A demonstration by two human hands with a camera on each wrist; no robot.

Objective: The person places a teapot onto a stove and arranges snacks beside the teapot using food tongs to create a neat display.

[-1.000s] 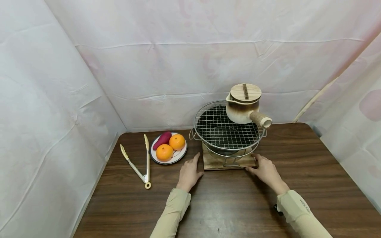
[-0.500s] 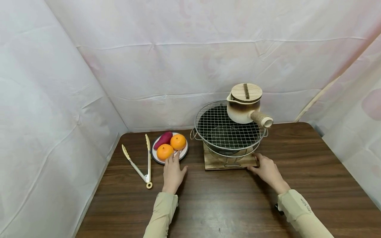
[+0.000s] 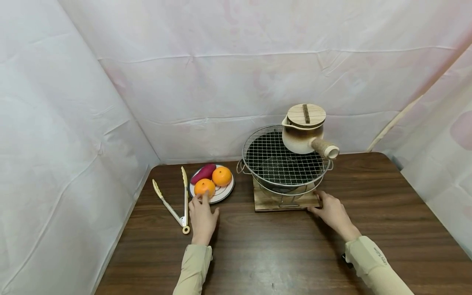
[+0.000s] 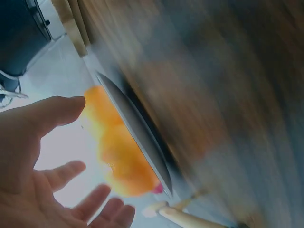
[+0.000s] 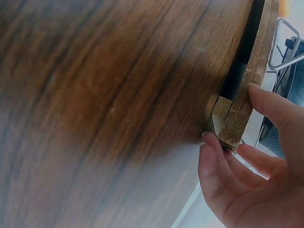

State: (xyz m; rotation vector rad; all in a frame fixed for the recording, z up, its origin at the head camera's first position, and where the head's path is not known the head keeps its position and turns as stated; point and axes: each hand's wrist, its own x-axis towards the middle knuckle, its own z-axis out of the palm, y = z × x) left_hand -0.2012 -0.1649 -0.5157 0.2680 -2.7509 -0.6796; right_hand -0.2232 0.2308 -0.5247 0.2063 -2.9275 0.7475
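Board (image 3: 268, 203) pinched at its corner by the right hand (image 3: 333, 213) — left hand (image 3: 202, 219) near the front orange (image 3: 204, 187), grip loosely spread.

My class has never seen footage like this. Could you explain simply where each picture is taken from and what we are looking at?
There is no machine here, only a person's two bare hands. The wide view comes from a camera worn on the head. The other two come from cameras on the wrists; the left one is partly blurred.

On the brown table is a wooden board bearing a round grill, with a lidded pot on top. To the left are a plate with two orange fruits and something purple, and spread tongs.

The right hand pinches the board's corner. The left hand is near the plate, fingers apart, holding nothing.
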